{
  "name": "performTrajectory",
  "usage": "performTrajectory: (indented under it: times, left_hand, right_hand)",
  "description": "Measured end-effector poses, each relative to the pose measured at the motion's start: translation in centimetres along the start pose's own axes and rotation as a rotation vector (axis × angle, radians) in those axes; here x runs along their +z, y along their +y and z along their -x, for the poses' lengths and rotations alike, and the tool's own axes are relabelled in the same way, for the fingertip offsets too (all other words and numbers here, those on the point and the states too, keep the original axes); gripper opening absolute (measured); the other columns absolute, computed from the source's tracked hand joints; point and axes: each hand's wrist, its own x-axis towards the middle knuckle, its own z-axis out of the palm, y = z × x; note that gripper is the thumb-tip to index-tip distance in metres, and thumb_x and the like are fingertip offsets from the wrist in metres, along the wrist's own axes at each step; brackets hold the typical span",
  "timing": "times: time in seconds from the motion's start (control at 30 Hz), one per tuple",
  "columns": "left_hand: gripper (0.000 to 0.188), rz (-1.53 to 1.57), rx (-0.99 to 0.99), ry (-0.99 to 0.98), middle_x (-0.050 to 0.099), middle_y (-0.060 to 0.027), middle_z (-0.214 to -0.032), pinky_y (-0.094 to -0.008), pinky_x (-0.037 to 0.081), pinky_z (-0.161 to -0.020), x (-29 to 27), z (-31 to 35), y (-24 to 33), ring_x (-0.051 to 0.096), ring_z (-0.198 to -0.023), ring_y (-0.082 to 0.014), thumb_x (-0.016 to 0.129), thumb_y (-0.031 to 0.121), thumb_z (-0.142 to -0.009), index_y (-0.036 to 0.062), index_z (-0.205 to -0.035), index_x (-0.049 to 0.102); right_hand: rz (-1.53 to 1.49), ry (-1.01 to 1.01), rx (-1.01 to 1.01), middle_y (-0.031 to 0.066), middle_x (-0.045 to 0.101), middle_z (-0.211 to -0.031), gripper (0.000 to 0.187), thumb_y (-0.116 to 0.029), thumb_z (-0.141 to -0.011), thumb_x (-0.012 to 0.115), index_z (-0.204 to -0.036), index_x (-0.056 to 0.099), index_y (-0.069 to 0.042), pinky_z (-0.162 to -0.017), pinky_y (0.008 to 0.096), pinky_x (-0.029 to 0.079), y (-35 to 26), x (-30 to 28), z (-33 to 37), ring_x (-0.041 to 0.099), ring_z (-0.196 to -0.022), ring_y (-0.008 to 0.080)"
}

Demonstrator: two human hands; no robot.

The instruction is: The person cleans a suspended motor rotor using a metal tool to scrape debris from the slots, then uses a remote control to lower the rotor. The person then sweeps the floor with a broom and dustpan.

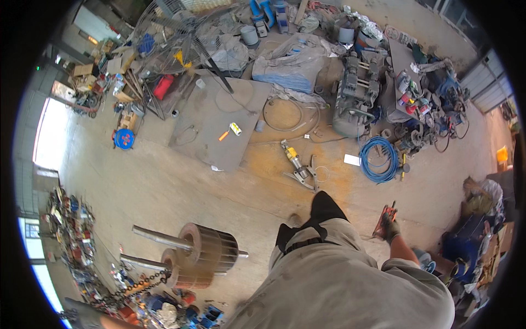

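My right hand [391, 228], in a dark glove, is closed round a red-and-black handheld device [386, 216] out to the right of my body. Its exact kind does not show. At the lower left edge, my left hand [85, 313] wears a grey glove and is closed at a dark metal chain [131, 290]; its fingers are partly lost at the dark rim. The chain runs up to two motor rotors, an upper rotor [219, 247] and a lower rotor [189, 274], each with a steel shaft sticking out to the left.
Ahead on the floor lie a yellow-and-silver puller [296, 162], a coiled blue hose [379, 159] and a metal plate [213, 140] with a paint roller [235, 129]. A large motor [356, 93] stands beyond. Piled parts [71, 230] line the left; bags and boxes [471, 247] crowd the right.
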Motion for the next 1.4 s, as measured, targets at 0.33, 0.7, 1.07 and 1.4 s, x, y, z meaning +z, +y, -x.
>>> performTrajectory:
  times: [0.33,0.7,1.07,1.4]
  left_hand:
    - [0.036,0.804,-0.014,-1.509,0.064,-0.0141,-0.122,-0.0410,0.050,-0.099,-10.8,36.5,39.3,0.062,-0.112,-0.0278,0.071,0.016,-0.095,0.0026,-0.127,0.061]
    - [0.061,0.983,1.622,-1.820,0.070,-0.0210,-0.105,-0.0480,0.051,-0.092,-17.3,80.0,65.9,0.067,-0.102,-0.0381,0.068,0.059,-0.089,0.0021,-0.110,0.068]
    - [0.100,0.278,1.165,-1.946,0.058,-0.0270,-0.136,-0.0480,0.045,-0.108,-12.3,111.6,78.0,0.056,-0.129,-0.0418,0.074,0.069,-0.080,-0.0069,-0.137,0.043]
    - [0.093,0.414,0.118,-2.848,0.072,-0.0165,-0.121,-0.0379,0.049,-0.095,-6.7,120.4,78.4,0.067,-0.107,-0.0252,0.062,0.077,-0.086,-0.0020,-0.135,0.063]
  right_hand:
    - [0.276,-0.358,-0.067,0.0071,0.072,-0.109,0.039,-0.012,-0.087,0.081,-0.121,0.063,-0.004,-0.082,0.0360,0.058,-3.6,12.5,-8.5,0.069,-0.093,0.0169]
    - [0.213,-0.429,0.391,0.0006,0.070,-0.104,0.036,-0.013,-0.092,0.077,-0.124,0.062,-0.006,-0.081,0.0293,0.055,3.7,17.7,-12.8,0.065,-0.091,0.0096]
    - [-0.064,-0.092,0.643,-0.0027,0.067,-0.107,0.044,-0.021,-0.094,0.078,-0.131,0.059,-0.007,-0.080,0.0273,0.055,15.0,22.0,-13.6,0.063,-0.089,0.0075]
    - [-0.188,-0.218,0.556,-0.0020,0.065,-0.113,0.054,-0.028,-0.092,0.080,-0.136,0.056,-0.008,-0.088,0.0287,0.054,11.5,23.4,-19.6,0.062,-0.099,0.0086]
